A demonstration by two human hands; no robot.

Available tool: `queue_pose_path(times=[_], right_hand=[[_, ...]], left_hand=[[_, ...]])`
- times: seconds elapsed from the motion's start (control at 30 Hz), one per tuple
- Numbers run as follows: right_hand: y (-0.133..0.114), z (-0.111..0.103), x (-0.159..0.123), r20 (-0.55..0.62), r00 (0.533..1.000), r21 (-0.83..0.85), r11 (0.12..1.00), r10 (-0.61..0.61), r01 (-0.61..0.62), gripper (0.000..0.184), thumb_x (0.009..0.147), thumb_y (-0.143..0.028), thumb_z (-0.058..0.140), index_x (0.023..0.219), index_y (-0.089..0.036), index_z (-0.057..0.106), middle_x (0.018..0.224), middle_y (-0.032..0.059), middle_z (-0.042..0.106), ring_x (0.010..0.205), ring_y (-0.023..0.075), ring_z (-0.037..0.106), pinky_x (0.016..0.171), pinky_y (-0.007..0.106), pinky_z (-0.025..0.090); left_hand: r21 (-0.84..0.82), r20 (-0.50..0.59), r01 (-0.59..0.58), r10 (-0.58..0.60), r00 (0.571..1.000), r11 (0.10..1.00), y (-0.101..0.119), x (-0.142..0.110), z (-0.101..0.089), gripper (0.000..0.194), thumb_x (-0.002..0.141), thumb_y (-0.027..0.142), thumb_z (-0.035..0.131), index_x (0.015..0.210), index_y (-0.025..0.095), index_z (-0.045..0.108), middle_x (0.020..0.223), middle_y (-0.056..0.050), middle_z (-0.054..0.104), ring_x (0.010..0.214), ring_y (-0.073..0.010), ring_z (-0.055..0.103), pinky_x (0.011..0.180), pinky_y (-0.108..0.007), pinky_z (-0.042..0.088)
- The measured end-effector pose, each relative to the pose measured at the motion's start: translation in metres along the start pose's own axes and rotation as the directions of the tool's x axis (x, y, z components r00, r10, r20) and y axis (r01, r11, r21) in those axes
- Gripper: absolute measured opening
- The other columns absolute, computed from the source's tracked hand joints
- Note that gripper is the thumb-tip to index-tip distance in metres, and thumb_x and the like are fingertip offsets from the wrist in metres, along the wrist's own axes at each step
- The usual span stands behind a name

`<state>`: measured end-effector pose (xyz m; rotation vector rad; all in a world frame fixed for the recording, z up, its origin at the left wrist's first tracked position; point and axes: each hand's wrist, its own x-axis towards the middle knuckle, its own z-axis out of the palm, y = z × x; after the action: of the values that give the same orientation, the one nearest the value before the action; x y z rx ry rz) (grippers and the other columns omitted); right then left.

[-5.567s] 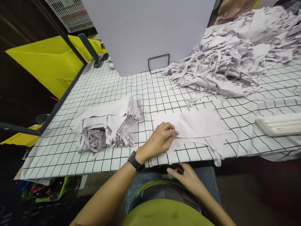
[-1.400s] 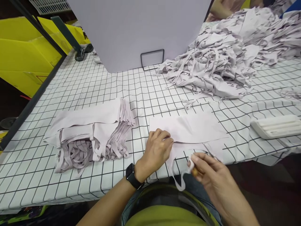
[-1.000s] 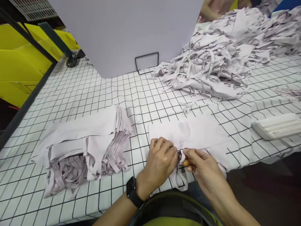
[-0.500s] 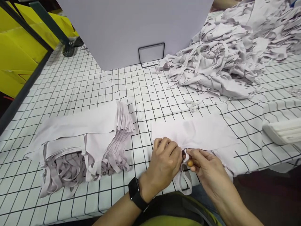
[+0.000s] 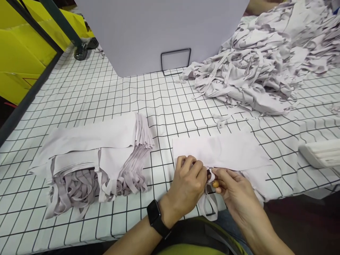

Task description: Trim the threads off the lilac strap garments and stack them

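Note:
A pale lilac garment (image 5: 220, 150) lies flat at the table's front edge, right of the middle. Bent over its lower edge, my left hand (image 5: 190, 177) has its fingers closed on the cloth; a black watch (image 5: 156, 216) sits on that wrist. My right hand (image 5: 233, 189) pinches a thin strap (image 5: 211, 176) of the garment right beside the left fingers, and a fingertip there shows orange-yellow. Some dark spot between the hands is too small to make out. Below them a loop of strap (image 5: 208, 209) hangs over the edge.
To the left lies a neat stack of matching garments (image 5: 92, 136) with bunched straps. A heap of loose garments (image 5: 247, 78) fills the back right. A grey panel (image 5: 159, 32) stands behind, and a white ridged object (image 5: 322, 152) lies right. Scraps (image 5: 220, 120) dot the checked cloth.
The view has shifted slightly, so things appear a little further right. Both hands keep the same grip on the garment and its strap.

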<state>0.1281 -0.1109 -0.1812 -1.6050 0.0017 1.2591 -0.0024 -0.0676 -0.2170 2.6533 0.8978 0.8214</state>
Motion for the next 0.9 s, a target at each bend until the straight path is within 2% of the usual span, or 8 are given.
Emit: queue_pose_path(times=[0.1, 0.37, 0.6, 0.73, 0.83, 0.9], right_hand=[[-0.002, 0.002, -0.001, -0.006, 1.0, -0.029, 0.999, -0.017, 0.017, 0.041, 0.038, -0.037, 0.097, 0.055, -0.014, 0.069, 0.053, -0.0017, 0.055, 0.049, 0.0083, 0.051, 0.04, 0.016, 0.041], [0.005, 0.0, 0.001, 0.065, 0.994, -0.109, 0.99, -0.086, 0.093, 0.036, 0.05, -0.036, 0.094, 0.052, -0.016, 0.063, 0.046, -0.004, 0.049, 0.042, 0.0061, 0.04, 0.038, 0.018, 0.033], [-0.008, 0.001, 0.005, 0.172, 0.981, -0.205, 0.977, 0.093, -0.057, 0.036, 0.045, -0.027, 0.089, 0.041, -0.016, 0.056, 0.041, -0.0064, 0.039, 0.039, 0.0023, 0.028, 0.034, 0.017, 0.017], [-0.009, 0.002, 0.0, 0.26, 0.96, -0.261, 0.965, 0.101, -0.031, 0.038, 0.045, -0.034, 0.092, 0.042, -0.013, 0.06, 0.042, -0.0045, 0.043, 0.041, 0.0017, 0.027, 0.037, 0.017, 0.017], [-0.006, -0.016, -0.011, 0.314, 0.946, -0.411, 0.909, 0.074, 0.065, 0.041, 0.055, -0.044, 0.091, 0.049, -0.014, 0.063, 0.041, -0.0044, 0.044, 0.038, 0.0039, 0.03, 0.038, 0.018, 0.019], [-0.011, -0.039, -0.013, 0.334, 0.942, -0.528, 0.833, 0.021, 0.169, 0.045, 0.067, -0.053, 0.084, 0.053, -0.016, 0.064, 0.041, -0.0027, 0.046, 0.037, 0.0067, 0.034, 0.04, 0.02, 0.022]], left_hand=[[0.014, -0.001, -0.022, 0.022, 1.0, 1.0, 0.0, 0.0, -0.001, 0.02, 0.098, 0.008, 0.051, 0.081, 0.011, 0.062, 0.083, -0.005, 0.059, 0.085, -0.0207, 0.051, 0.078, -0.038, 0.042], [0.016, 0.01, -0.055, 0.055, 0.998, 0.998, -0.001, 0.0, 0.0, 0.023, 0.097, 0.006, 0.051, 0.078, 0.013, 0.062, 0.083, -0.006, 0.058, 0.087, -0.021, 0.05, 0.08, -0.038, 0.044], [0.019, 0.063, -0.097, 0.096, 0.993, 0.995, -0.004, 0.0, 0.002, 0.03, 0.096, 0.001, 0.042, 0.074, 0.014, 0.058, 0.082, -0.007, 0.056, 0.084, -0.0213, 0.048, 0.078, -0.036, 0.047], [0.024, 0.111, -0.051, 0.048, 0.993, 0.998, -0.005, 0.0, -0.001, 0.026, 0.093, -0.001, 0.043, 0.076, 0.014, 0.057, 0.083, -0.007, 0.057, 0.085, -0.0215, 0.049, 0.079, -0.036, 0.047], [0.039, 0.173, -0.003, -0.004, 0.985, 0.999, -0.003, -0.007, -0.016, 0.019, 0.09, 0.0, 0.047, 0.088, 0.014, 0.059, 0.094, -0.008, 0.061, 0.093, -0.0238, 0.053, 0.086, -0.041, 0.046], [0.063, 0.198, 0.048, -0.06, 0.978, 0.997, -0.002, -0.013, -0.032, 0.027, 0.084, -0.004, 0.045, 0.099, 0.014, 0.058, 0.106, -0.01, 0.061, 0.101, -0.0258, 0.055, 0.09, -0.045, 0.045]])
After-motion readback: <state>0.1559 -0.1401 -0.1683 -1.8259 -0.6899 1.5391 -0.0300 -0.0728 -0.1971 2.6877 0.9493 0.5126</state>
